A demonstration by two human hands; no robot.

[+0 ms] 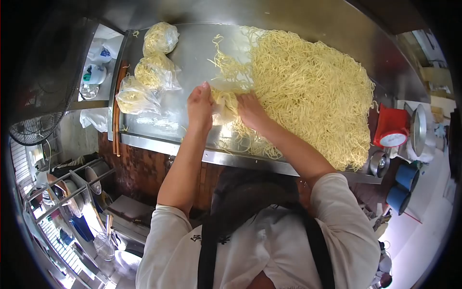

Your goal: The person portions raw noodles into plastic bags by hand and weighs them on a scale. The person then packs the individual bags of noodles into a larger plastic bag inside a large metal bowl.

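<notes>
In the head view, just off 12 o'clock, the left hand (200,104) is curled closed on the edge of a bag (222,112) holding noodles. The right hand (250,110) touches its other side; how far those fingers close, I cannot tell. On the table (195,58), a noodle heap (313,96) lies at 2 o'clock, filled bags (153,71) at 10.

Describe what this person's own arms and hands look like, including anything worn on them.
The left hand and right hand are bare, with no gloves or watch showing. Both forearms are bare too, below the short, loose white sleeves of a shirt. Black straps run over it, with dark lettering beside the left one.
</notes>
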